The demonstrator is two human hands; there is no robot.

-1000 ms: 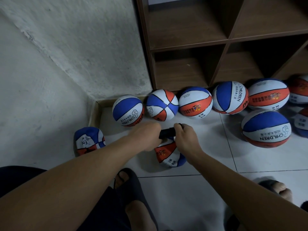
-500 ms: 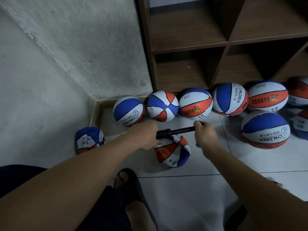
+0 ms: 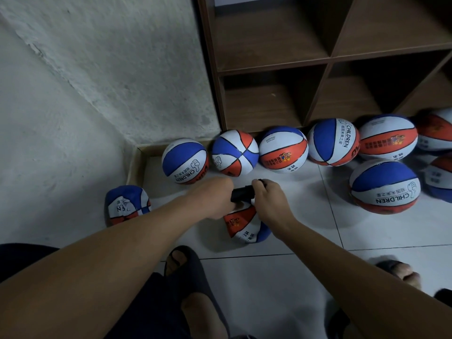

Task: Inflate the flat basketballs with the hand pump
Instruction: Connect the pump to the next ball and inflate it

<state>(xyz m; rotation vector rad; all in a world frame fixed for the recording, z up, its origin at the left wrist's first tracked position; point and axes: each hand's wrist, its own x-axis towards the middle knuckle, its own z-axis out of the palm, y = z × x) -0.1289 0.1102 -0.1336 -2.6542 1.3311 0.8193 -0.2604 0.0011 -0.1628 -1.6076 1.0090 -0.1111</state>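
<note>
1. A small black cylindrical hand pump (image 3: pixel 242 195) is held level above a crumpled red, white and blue flat basketball (image 3: pixel 244 225), which lies on the pale tiled floor (image 3: pixel 269 277) just in front of the person's feet.
2. The pump's barrel is gripped by the left hand (image 3: pixel 215 199), whose fingers are curled round it; the far end is held by the right hand (image 3: pixel 269 204), with thumb and fingers wrapped over what is judged to be the handle. Very little of the pump is seen between the two fists, so the stroke is judged to be pushed in.
3. The needle and valve are hidden under the hands; whether the needle is seated cannot be told.
4. The flat ball is judged to be soft, light and apt to fold or slide on the smooth tiles. It is best steadied close to the valve, where the skin is pulled taut by the needle, and not by its slack folds.
5. The pump is judged stiff and light, but the needle is thin; side load on it should be avoided, so the barrel is to be kept in line with the valve.
6. A second collapsed ball of the same colours (image 3: pixel 127 204) lies by the grey wall to the left.
7. Round inflated balls of the same colours (image 3: pixel 281 149) are lined up against the dark brown wooden shelf unit (image 3: pixel 327 59); these are judged firm and liable to roll.
</note>
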